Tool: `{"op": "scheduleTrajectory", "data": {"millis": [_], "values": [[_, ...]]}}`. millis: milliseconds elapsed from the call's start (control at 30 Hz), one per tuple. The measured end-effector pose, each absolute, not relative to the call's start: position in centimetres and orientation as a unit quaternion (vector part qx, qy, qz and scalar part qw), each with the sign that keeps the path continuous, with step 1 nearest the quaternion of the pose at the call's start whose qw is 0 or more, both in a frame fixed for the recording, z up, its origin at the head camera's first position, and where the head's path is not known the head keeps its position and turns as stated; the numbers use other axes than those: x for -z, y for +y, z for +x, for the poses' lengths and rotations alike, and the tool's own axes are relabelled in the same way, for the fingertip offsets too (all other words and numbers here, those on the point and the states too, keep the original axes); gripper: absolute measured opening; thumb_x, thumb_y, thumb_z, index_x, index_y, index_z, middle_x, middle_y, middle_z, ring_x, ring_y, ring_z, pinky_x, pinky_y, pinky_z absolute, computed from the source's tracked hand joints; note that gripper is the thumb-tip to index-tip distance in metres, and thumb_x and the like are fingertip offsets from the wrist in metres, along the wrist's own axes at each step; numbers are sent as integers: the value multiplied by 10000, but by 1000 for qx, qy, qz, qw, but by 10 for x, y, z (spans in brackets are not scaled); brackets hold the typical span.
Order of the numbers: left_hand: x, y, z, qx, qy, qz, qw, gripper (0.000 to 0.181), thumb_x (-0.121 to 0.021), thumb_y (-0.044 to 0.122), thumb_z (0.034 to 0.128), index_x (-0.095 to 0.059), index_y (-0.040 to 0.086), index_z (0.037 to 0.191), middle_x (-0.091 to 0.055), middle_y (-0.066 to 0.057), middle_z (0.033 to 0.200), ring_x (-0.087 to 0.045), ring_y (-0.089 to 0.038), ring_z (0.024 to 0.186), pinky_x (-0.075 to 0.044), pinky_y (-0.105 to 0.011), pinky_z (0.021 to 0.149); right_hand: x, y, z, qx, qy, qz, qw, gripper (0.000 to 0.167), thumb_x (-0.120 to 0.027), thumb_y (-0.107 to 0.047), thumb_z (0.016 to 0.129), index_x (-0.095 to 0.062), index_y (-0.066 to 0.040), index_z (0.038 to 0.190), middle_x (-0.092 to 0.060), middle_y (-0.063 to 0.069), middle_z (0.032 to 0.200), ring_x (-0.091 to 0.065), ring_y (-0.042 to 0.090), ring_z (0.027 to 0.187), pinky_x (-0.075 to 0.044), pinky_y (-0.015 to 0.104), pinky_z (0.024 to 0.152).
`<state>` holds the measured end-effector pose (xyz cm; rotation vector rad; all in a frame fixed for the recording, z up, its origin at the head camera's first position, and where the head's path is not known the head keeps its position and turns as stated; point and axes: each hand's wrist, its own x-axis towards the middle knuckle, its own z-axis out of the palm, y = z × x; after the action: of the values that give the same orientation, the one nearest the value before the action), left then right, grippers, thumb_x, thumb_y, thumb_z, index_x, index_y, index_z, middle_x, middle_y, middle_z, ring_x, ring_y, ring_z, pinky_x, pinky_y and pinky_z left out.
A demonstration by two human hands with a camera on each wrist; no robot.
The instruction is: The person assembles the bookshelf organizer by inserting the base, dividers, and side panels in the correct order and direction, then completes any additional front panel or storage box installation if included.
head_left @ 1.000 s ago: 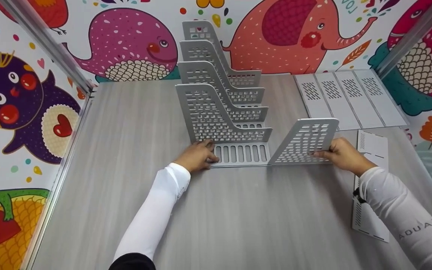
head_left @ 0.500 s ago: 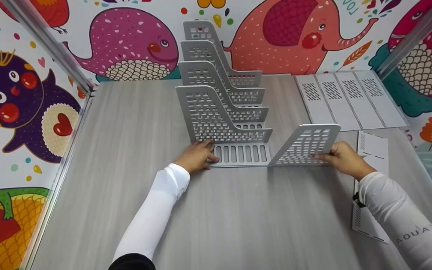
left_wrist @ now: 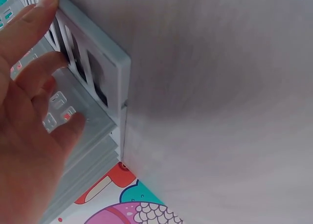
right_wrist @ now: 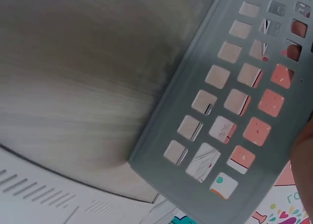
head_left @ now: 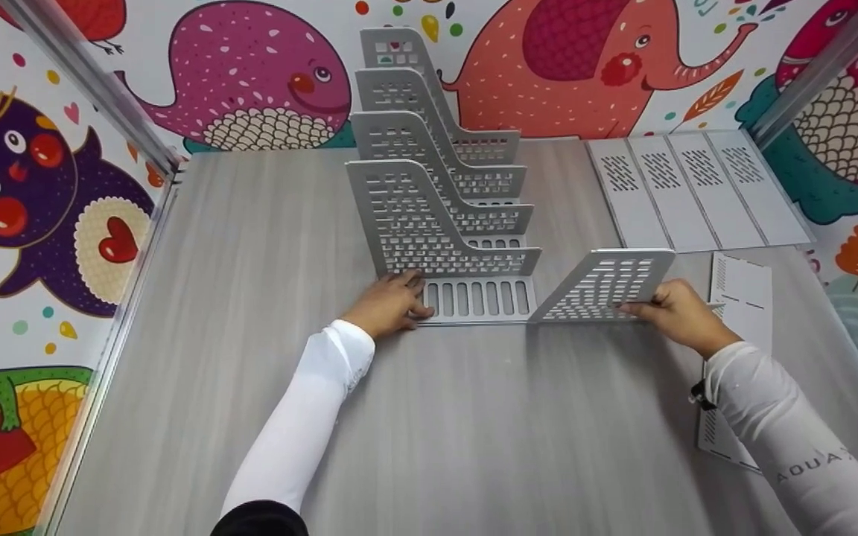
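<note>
A grey rack (head_left: 478,299) with several upright perforated dividers stands on the table, its slotted base at the front. My left hand (head_left: 388,304) rests on the left end of that base, beside the front divider (head_left: 429,216); in the left wrist view the fingers of my left hand (left_wrist: 29,87) spread over the base's edge. My right hand (head_left: 682,316) pinches the right edge of a perforated grey panel (head_left: 600,290), thumb on its front face. This panel's lower left corner meets the front right corner of the base. In the right wrist view the panel (right_wrist: 195,150) stands tilted above the table.
Several light grey flat panels (head_left: 697,216) lie side by side at the back right. More flat panels (head_left: 749,298) lie partly under my right forearm. Printed walls (head_left: 250,67) border the table (head_left: 474,447) at the back and sides.
The top of the panel in my right hand has come lower and tilted over, and my right hand has dropped slightly. My left hand keeps its place on the base. The head view has shifted a little.
</note>
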<state>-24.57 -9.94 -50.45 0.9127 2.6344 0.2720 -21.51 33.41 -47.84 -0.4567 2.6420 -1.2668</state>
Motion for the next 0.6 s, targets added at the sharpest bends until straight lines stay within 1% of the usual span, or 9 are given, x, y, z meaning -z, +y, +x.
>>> {"op": "scheduleTrajectory", "data": {"millis": [67, 200, 300, 367, 467, 533, 600], "values": [[505, -100, -244, -89, 928, 326, 159, 356, -708, 260, 792, -701, 272, 1148, -468, -123, 1449, -303, -323, 1434, -247, -522, 1159, 481, 333, -215, 414, 894, -153, 77, 164, -690, -15, 816, -708, 66, 958, -709, 240, 938, -624, -111, 762, -526, 141, 655], [507, -99, -244, -71, 928, 333, 148, 337, -694, 274, 806, -703, 286, 1143, -470, -124, 1450, -311, -323, 1431, -260, -522, 1153, 484, 331, -215, 370, 914, -153, 64, 256, -733, -71, 794, -697, 14, 1033, -724, 185, 988, -560, -172, 820, -475, 99, 739], [507, -97, -243, -65, 931, 323, 157, 339, -681, 277, 826, -689, 292, 1165, -453, -119, 1465, -289, -314, 1443, -246, -526, 1160, 485, 329, -216, 351, 922, -151, 58, 319, -750, -84, 777, -679, -20, 1081, -720, 155, 1033, -521, -198, 859, -440, 90, 799], [507, -95, -242, -76, 933, 308, 170, 331, -664, 257, 852, -679, 291, 1181, -427, -124, 1482, -261, -311, 1455, -274, -518, 1150, 486, 327, -217, 349, 924, -150, 45, 317, -750, -72, 770, -678, -22, 1075, -719, 154, 1028, -503, -211, 862, -423, 82, 805], [505, -93, -238, -97, 935, 285, 189, 317, -603, 220, 905, -660, 285, 1210, -375, -151, 1507, -230, -323, 1463, -326, -505, 1124, 487, 325, -218, 354, 922, -152, 25, 301, -758, -59, 757, -683, -15, 1046, -724, 153, 1002, -490, -223, 870, -390, 65, 814], [504, -93, -235, -103, 936, 281, 187, 316, -569, 192, 924, -659, 291, 1211, -367, -179, 1505, -248, -340, 1452, -381, -487, 1086, 488, 323, -218, 356, 922, -155, 12, 291, -767, -59, 748, -690, -12, 1024, -728, 151, 980, -486, -226, 868, -380, 61, 815], [503, -94, -233, -105, 936, 276, 189, 330, -539, 171, 936, -650, 286, 1225, -348, -187, 1513, -243, -340, 1453, -378, -477, 1091, 489, 322, -219, 357, 921, -155, 5, 282, -772, -61, 742, -696, -14, 1009, -731, 147, 968, -487, -226, 865, -381, 66, 816]]}}
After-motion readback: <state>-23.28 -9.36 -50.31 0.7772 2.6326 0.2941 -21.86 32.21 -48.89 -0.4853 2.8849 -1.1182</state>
